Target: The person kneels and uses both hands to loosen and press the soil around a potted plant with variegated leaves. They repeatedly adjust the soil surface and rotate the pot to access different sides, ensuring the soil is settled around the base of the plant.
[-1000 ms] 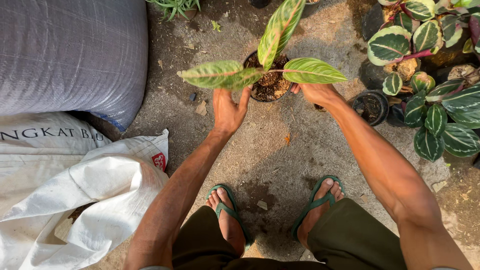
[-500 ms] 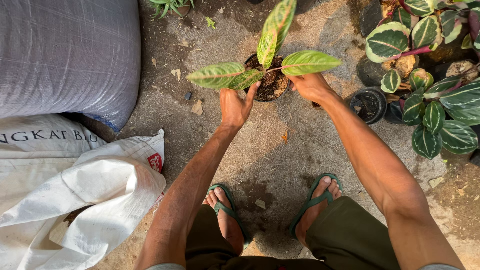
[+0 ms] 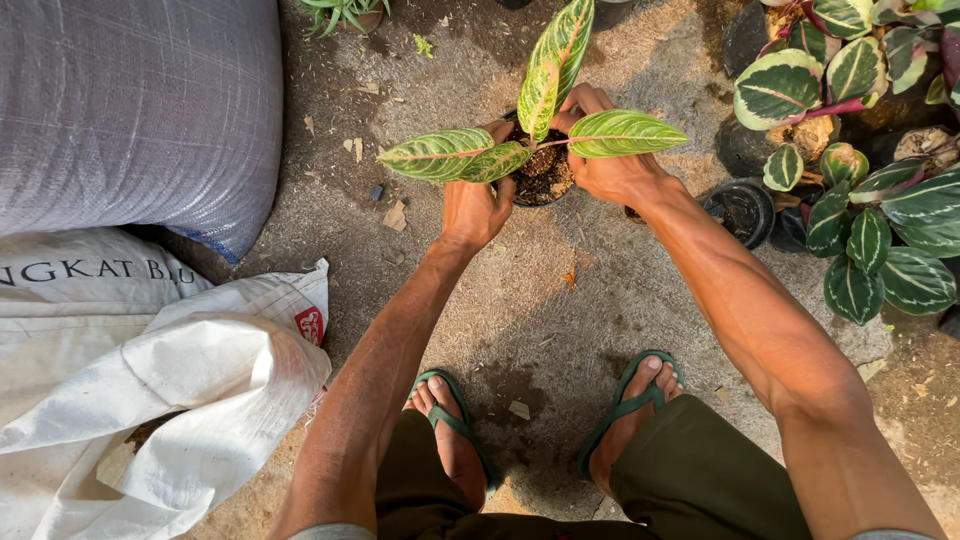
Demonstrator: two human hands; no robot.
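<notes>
Grey sack (image 3: 130, 110) and white bags (image 3: 150, 400) lay at left, left hand (image 3: 475, 205) clasped the small black pot (image 3: 540, 180) of a striped-leaf plant (image 3: 545, 75) on the concrete ground (image 3: 560, 300), right hand (image 3: 615, 165) gripped its other side, potted plants (image 3: 850, 150) crowded at right.

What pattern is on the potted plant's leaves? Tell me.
The leaves of the potted plant are green with pale yellowish mottling and pinkish midribs, seen best in the head view.
</notes>
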